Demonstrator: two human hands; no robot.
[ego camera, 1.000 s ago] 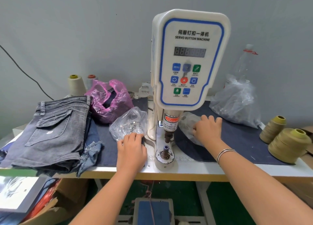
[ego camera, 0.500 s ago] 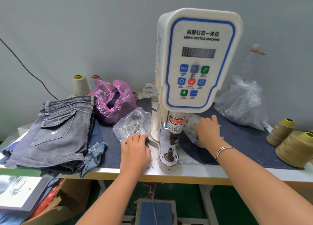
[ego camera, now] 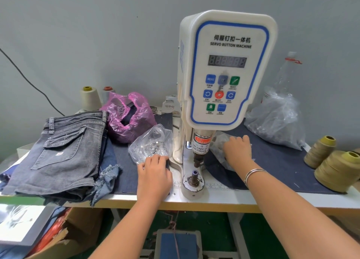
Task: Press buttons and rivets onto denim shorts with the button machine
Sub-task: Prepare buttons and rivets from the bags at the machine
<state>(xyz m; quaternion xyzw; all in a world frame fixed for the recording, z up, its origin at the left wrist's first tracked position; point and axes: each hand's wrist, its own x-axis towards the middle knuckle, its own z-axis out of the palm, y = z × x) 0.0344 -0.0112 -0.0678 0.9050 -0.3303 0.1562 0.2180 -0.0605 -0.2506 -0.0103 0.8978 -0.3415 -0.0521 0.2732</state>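
Note:
The white servo button machine stands mid-table, with its lower die bare under the punch. My left hand lies palm down left of the die, fingers at the mouth of a clear bag of metal buttons; the fingertips are hidden. My right hand, with a bracelet on its wrist, reaches into a second clear bag just right of the punch, fingers bent down into the plastic. A stack of denim shorts, grey pair on top, lies at the table's left end.
A pink plastic bag sits behind the shorts. A big clear bag and a bottle stand at back right. Tan thread cones are at the right edge, pale cones at back left. A foot pedal lies below.
My right hand's fingers have curled further into the bag beside the punch. My left hand stays at the button bag. The view has shifted slightly.

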